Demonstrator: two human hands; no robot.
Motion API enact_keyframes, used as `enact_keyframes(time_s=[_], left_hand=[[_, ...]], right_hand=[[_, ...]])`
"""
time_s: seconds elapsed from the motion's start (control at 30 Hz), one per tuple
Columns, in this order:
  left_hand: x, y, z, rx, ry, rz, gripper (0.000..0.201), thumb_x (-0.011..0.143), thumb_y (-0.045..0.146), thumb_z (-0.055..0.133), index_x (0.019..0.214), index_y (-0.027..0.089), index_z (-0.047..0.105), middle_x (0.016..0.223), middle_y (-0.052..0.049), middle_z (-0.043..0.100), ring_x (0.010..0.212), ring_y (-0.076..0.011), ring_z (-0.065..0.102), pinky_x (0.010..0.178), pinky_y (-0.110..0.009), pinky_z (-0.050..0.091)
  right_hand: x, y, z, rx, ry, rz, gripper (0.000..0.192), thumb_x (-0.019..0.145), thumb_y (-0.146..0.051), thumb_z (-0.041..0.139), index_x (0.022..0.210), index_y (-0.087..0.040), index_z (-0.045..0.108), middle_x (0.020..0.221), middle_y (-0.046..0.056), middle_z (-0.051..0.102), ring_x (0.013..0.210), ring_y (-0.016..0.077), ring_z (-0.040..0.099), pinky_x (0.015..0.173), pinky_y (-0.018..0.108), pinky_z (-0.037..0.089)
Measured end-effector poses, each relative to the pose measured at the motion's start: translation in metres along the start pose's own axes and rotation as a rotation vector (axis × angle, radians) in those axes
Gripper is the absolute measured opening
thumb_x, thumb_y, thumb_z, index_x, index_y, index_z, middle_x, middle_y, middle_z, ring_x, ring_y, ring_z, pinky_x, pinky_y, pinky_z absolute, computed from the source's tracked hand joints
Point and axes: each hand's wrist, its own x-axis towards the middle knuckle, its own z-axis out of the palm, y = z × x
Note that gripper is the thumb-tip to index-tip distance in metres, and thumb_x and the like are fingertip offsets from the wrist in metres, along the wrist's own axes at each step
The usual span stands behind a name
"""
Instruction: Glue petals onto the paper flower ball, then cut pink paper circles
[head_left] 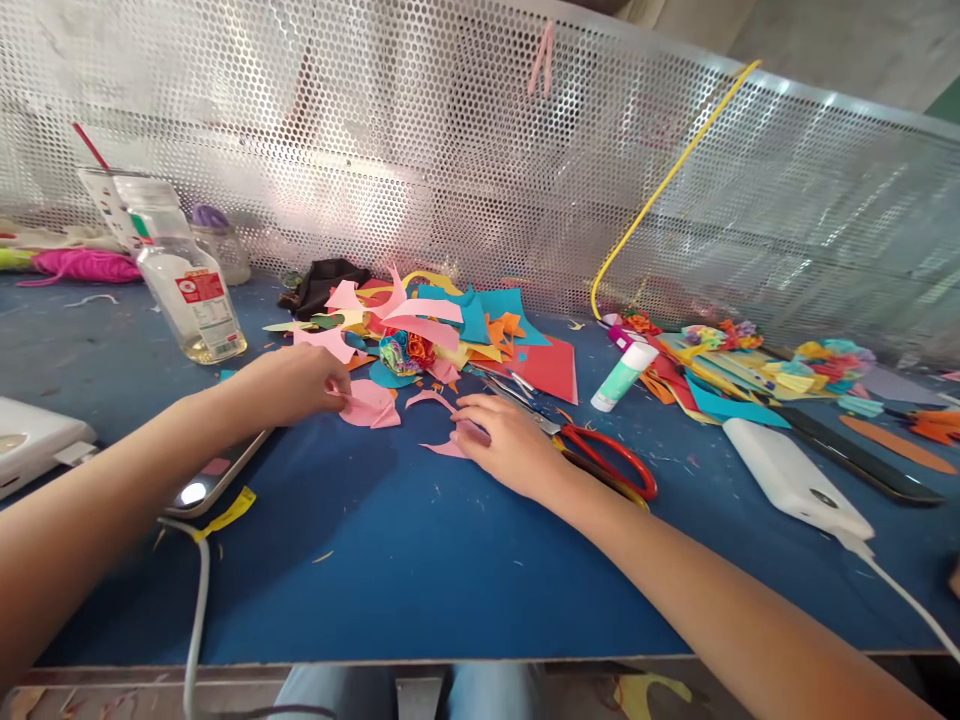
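My left hand (300,385) is closed in a pinch at the edge of a rounded pink paper piece (373,405) low over the blue table (367,560). A short way right, my right hand (506,440) has its fingers closed on a curved pink paper scrap (448,448), whose thin strips stick out to the left. Red-handled scissors (611,455) lie just beyond the right wrist, partly hidden by it. Behind both hands is a heap of cut paper with pink offcuts (424,310) on top and a rolled multicoloured paper flower (397,352) at its front.
A glue stick (624,377) stands tilted right of the heap. Farther right lie a white power bank (799,480) and more paper flowers (832,362). On the left are a glass bottle (191,285), a phone (217,480) under my forearm, and a white cable (199,590). Perforated metal (450,150) borders the back.
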Motion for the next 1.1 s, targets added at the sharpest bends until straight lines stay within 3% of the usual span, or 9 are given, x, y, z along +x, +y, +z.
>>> enact_keyframes(time_s=[0.17, 0.27, 0.3, 0.37, 0.53, 0.63, 0.77, 0.9, 1.1], left_hand=[[-0.008, 0.021, -0.021, 0.045, 0.123, -0.046, 0.033, 0.084, 0.042, 0.048, 0.082, 0.019, 0.071, 0.067, -0.003, 0.064, 0.058, -0.0165, 0.051, 0.056, -0.026, 0.034], [-0.016, 0.044, -0.016, -0.074, 0.147, 0.118, 0.029, 0.089, 0.039, 0.046, 0.092, 0.021, 0.069, 0.091, -0.002, 0.070, 0.077, -0.0158, 0.060, 0.074, -0.026, 0.042], [-0.020, 0.052, -0.011, -0.210, 0.117, 0.293, 0.028, 0.090, 0.034, 0.045, 0.095, 0.019, 0.068, 0.096, -0.004, 0.070, 0.085, -0.0164, 0.061, 0.079, -0.026, 0.043], [-0.027, 0.065, 0.002, -0.270, 0.051, 0.414, 0.024, 0.089, 0.035, 0.049, 0.091, 0.021, 0.069, 0.093, -0.002, 0.071, 0.082, -0.0147, 0.063, 0.077, -0.023, 0.044], [-0.038, 0.081, 0.013, -0.346, -0.329, 0.437, 0.016, 0.085, 0.025, 0.054, 0.090, 0.025, 0.070, 0.085, 0.001, 0.072, 0.075, -0.0140, 0.066, 0.067, -0.021, 0.047], [-0.039, 0.084, 0.009, -0.405, -0.425, 0.401, 0.018, 0.084, 0.019, 0.053, 0.085, 0.026, 0.069, 0.078, 0.003, 0.072, 0.068, -0.0117, 0.065, 0.057, -0.019, 0.045], [-0.038, 0.085, 0.014, -0.430, -0.383, 0.234, 0.018, 0.075, 0.032, 0.065, 0.091, 0.025, 0.063, 0.082, 0.002, 0.070, 0.068, -0.0143, 0.064, 0.056, -0.021, 0.047], [-0.037, 0.083, 0.027, -0.506, -0.284, 0.114, 0.021, 0.080, 0.029, 0.056, 0.101, 0.024, 0.054, 0.081, 0.003, 0.068, 0.065, -0.0130, 0.064, 0.056, -0.022, 0.048], [-0.037, 0.082, 0.035, -0.364, -0.176, 0.354, 0.021, 0.088, 0.023, 0.045, 0.087, 0.023, 0.066, 0.105, -0.003, 0.063, 0.075, -0.0135, 0.065, 0.069, -0.024, 0.051]], right_hand=[[0.001, -0.008, -0.014, 0.017, 0.169, -0.042, 0.028, 0.086, -0.034, 0.054, 0.107, -0.016, 0.060, 0.118, 0.010, 0.060, 0.111, 0.0241, 0.053, 0.097, 0.043, 0.042], [-0.004, -0.021, -0.025, 0.112, 0.250, -0.144, 0.047, 0.081, -0.042, 0.061, 0.118, -0.015, 0.052, 0.121, 0.010, 0.058, 0.114, 0.0213, 0.052, 0.097, 0.037, 0.043], [-0.006, -0.025, -0.028, 0.129, 0.241, -0.194, 0.044, 0.081, -0.039, 0.063, 0.117, -0.015, 0.053, 0.118, 0.010, 0.059, 0.112, 0.0200, 0.053, 0.096, 0.034, 0.044], [-0.014, -0.029, -0.032, 0.112, 0.187, -0.306, 0.023, 0.084, -0.028, 0.060, 0.103, -0.016, 0.060, 0.106, 0.008, 0.064, 0.101, 0.0177, 0.058, 0.090, 0.031, 0.046], [-0.038, -0.024, -0.031, 0.070, -0.086, -0.463, 0.016, 0.090, -0.017, 0.049, 0.087, -0.017, 0.065, 0.087, 0.004, 0.068, 0.080, 0.0148, 0.062, 0.075, 0.028, 0.049], [-0.047, -0.020, -0.028, 0.190, -0.202, -0.392, 0.014, 0.090, -0.022, 0.050, 0.087, -0.018, 0.064, 0.087, 0.003, 0.068, 0.082, 0.0144, 0.062, 0.077, 0.028, 0.048], [-0.047, -0.021, -0.024, 0.367, -0.268, -0.149, 0.014, 0.090, -0.023, 0.050, 0.085, -0.019, 0.063, 0.082, 0.001, 0.065, 0.075, 0.0117, 0.059, 0.070, 0.024, 0.046], [-0.040, -0.023, -0.023, 0.440, -0.271, 0.116, 0.014, 0.085, -0.022, 0.052, 0.073, -0.019, 0.058, 0.065, -0.004, 0.055, 0.058, 0.0083, 0.050, 0.055, 0.020, 0.040], [-0.028, -0.025, -0.020, 0.345, -0.321, 0.193, 0.017, 0.080, -0.020, 0.052, 0.063, -0.020, 0.053, 0.055, -0.006, 0.048, 0.051, 0.0075, 0.042, 0.048, 0.020, 0.032]])
